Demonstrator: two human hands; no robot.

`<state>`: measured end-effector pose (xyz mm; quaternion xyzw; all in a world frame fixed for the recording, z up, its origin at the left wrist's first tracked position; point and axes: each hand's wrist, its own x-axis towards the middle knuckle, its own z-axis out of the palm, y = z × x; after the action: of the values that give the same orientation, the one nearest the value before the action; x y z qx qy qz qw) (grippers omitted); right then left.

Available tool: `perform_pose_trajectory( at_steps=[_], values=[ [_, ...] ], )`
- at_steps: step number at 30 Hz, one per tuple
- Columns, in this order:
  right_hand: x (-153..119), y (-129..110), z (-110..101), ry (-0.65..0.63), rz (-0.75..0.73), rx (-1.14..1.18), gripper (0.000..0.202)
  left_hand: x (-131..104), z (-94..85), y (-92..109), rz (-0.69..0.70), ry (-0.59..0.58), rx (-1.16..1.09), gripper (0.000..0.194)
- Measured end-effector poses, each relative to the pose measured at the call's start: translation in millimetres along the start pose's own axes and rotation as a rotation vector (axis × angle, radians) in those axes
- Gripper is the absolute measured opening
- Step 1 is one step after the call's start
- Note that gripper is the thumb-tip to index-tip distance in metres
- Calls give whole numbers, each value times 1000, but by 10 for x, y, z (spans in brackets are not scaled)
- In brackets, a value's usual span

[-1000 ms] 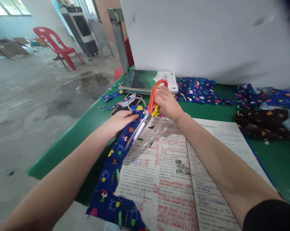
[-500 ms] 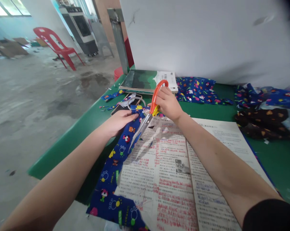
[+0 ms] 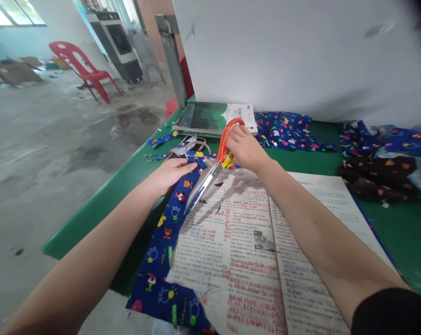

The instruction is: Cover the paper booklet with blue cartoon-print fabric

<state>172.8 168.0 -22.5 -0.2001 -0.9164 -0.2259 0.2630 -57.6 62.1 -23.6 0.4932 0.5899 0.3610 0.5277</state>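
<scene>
My right hand (image 3: pixel 244 146) grips the orange-handled scissors (image 3: pixel 210 179), their blades pointing down and toward me over the edge of the blue patterned fabric (image 3: pixel 166 232). My left hand (image 3: pixel 171 174) pinches that fabric near its top end, thumb on top. The fabric, printed with small animals and paw marks, lies along the left and lower edges of an open book (image 3: pixel 245 260). Red and blue handwriting covers its printed pages. Small dark scraps rest on the page beside the blades. My left fingers are partly hidden under the cloth.
Closed books (image 3: pixel 210 116) lie at the back of the green table (image 3: pixel 91 209). A phone, a clear ring (image 3: pixel 198 145) and fabric strips sit beyond my left hand. More blue cloth (image 3: pixel 287 130) and brown cloth (image 3: pixel 377 179) lie right. A white panel (image 3: pixel 301 56) stands behind.
The scissor blades have come away from the fabric slightly and show more of their metal. My left hand and the cloth's top end have shifted slightly left.
</scene>
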Motion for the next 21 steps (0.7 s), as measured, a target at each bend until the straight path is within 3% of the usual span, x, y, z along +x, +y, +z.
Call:
perform_pose_trajectory(
  at_steps=[14, 21],
  values=[
    [-19, 61, -170, -59, 62, -123, 28, -2, -25, 23, 7, 72, 102, 30],
    [19, 32, -115, 7, 40, -51, 29, -34, -6, 52, 4, 44, 60, 32]
  ],
)
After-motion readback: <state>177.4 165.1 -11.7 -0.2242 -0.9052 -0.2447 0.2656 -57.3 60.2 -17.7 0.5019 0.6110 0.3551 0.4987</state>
